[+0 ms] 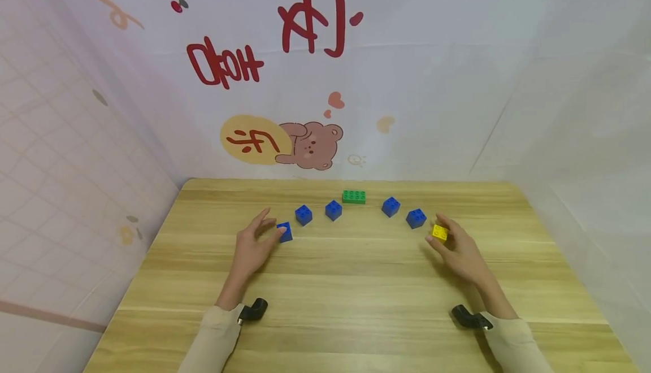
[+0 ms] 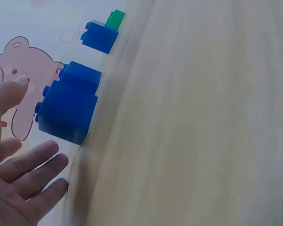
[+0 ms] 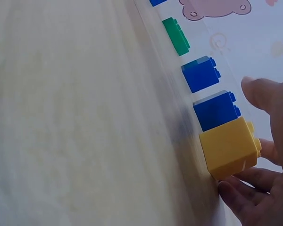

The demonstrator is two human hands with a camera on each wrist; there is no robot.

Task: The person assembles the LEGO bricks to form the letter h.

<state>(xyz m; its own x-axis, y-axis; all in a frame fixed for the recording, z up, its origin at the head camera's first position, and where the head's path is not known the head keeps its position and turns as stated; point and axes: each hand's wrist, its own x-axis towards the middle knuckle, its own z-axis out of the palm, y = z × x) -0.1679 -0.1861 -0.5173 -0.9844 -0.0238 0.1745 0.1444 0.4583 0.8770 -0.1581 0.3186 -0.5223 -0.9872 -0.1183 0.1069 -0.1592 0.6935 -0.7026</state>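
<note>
Holding thumb and fingers wide, the left hand [image 1: 252,244] had a blue toy brick [image 1: 286,234] just right of its fingers; the right hand [image 1: 461,252], likewise wide, had a yellow four-stud brick [image 1: 439,233] just left, between thumb and fingers. Beyond, a green eight-stud brick [image 1: 354,197] lay crosswise.

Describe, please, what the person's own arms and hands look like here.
The left sleeve and right sleeve are plain cream, ending short of the hands. A bent black piece pokes out from the end of the left one, and a matching piece from the right. The left hand and right hand look bare, without gloves.
</note>
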